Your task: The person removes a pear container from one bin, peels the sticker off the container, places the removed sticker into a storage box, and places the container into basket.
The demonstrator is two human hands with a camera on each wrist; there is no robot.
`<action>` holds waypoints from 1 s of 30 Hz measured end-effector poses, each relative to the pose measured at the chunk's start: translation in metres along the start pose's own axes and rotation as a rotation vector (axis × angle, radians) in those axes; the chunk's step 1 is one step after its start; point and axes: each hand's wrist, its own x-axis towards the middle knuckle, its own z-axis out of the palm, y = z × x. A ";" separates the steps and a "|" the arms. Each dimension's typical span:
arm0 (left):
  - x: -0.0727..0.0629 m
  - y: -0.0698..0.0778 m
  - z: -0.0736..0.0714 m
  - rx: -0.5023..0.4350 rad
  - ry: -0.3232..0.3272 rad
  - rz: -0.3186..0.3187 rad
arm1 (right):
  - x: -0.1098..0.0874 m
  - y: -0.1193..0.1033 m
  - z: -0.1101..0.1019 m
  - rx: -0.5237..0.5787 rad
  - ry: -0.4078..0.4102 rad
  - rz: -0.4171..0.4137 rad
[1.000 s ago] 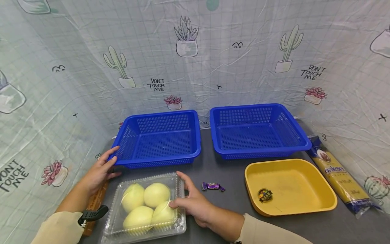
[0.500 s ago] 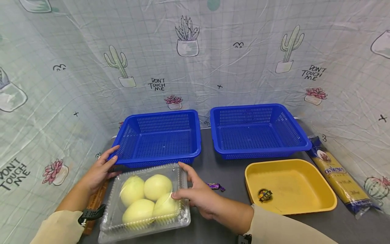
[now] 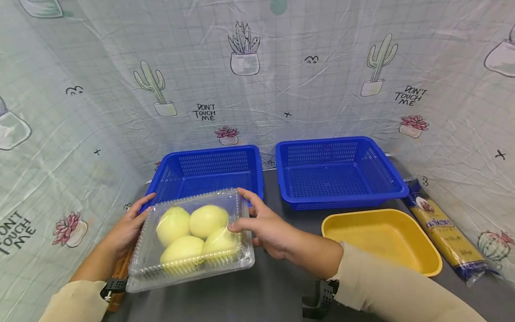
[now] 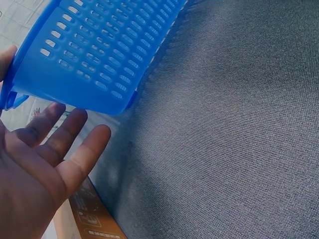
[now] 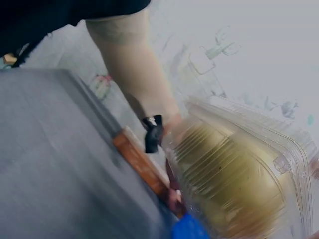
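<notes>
My right hand (image 3: pixel 269 228) grips the right side of a clear plastic clamshell box (image 3: pixel 189 271), thumb on its lid. Several round pale-yellow fruits (image 3: pixel 208 221), like small melons, fill the box. It is raised and tilted over the front of the left blue plastic basket (image 3: pixel 213 158), hiding that basket's front wall. My left hand (image 3: pixel 125 230) holds that basket at its front left corner. In the left wrist view, a digit lies over the basket's rim, with other fingers spread under it. The right wrist view shows the box (image 5: pixel 239 174) close and blurred.
A second blue basket (image 3: pixel 344 200) stands at the right, with a yellow basin (image 3: pixel 372 237) in front of it. A yellow and blue packet (image 3: pixel 446 228) marked "ankara" lies at the far right. An orange-brown box (image 3: pixel 122 270) lies below my left forearm. Patterned cloth hangs behind.
My right hand has lifted the clamshell box up and forward from the table toward the left basket. A purple-wrapped candy is now hidden behind my right hand. My left hand stays at the basket corner.
</notes>
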 end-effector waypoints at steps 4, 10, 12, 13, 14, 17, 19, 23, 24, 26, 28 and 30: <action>0.000 0.001 -0.001 0.018 0.019 -0.019 | 0.010 -0.017 -0.005 -0.004 0.017 0.012; 0.001 -0.001 -0.004 0.043 0.036 -0.045 | 0.028 -0.037 -0.013 0.007 0.054 0.008; 0.002 -0.001 -0.003 0.036 0.039 -0.042 | 0.035 -0.042 -0.017 0.006 0.068 0.011; 0.002 -0.001 -0.003 0.030 0.039 -0.045 | 0.039 -0.045 -0.018 0.005 0.074 0.011; 0.002 0.000 -0.003 0.014 0.040 -0.046 | 0.043 -0.047 -0.020 0.003 0.078 0.011; 0.003 0.001 -0.002 -0.012 0.032 -0.052 | 0.053 -0.055 -0.025 -0.003 0.087 0.006; 0.003 0.003 -0.001 -0.010 0.030 -0.064 | 0.060 -0.060 -0.027 -0.004 0.087 0.002; 0.002 0.004 -0.001 0.024 0.032 -0.076 | 0.073 -0.066 -0.032 -0.006 0.082 -0.001; 0.002 0.004 -0.001 0.027 0.036 -0.078 | 0.076 -0.067 -0.033 -0.007 0.080 0.000; 0.003 0.004 0.000 0.020 0.039 -0.081 | 0.084 -0.068 -0.036 -0.010 0.079 0.000; 0.002 0.004 0.000 0.016 0.040 -0.088 | 0.092 -0.067 -0.040 -0.011 0.079 0.002; 0.003 0.004 0.000 0.018 0.041 -0.097 | 0.100 -0.067 -0.043 -0.008 0.080 0.002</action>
